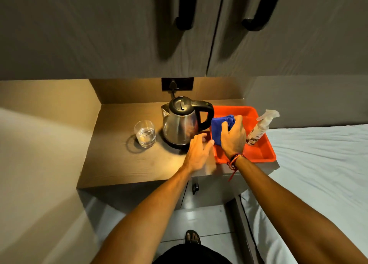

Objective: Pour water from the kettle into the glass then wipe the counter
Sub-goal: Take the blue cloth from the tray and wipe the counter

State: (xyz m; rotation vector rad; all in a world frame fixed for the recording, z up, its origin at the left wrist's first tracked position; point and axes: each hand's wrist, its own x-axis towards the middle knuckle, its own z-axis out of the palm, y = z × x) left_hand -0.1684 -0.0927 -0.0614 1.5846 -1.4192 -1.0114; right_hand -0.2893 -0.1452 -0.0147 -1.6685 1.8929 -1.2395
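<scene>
A steel kettle [182, 124] with a black lid and handle stands on its base at the back of the wooden counter [123, 164]. To its left stands a clear glass [145, 133] holding water. My right hand [234, 135] grips a blue cloth [220, 127] over the orange tray [258, 154]. My left hand [198, 151] hovers with fingers apart at the tray's left rim, its fingertips close to the cloth's lower corner. Whether they touch it is unclear.
A white spray bottle [258, 128] leans in the tray's right side. Cabinet doors with black handles [186, 6] hang overhead. A wall socket [177, 84] sits behind the kettle. A white bed [318, 164] borders the counter on the right.
</scene>
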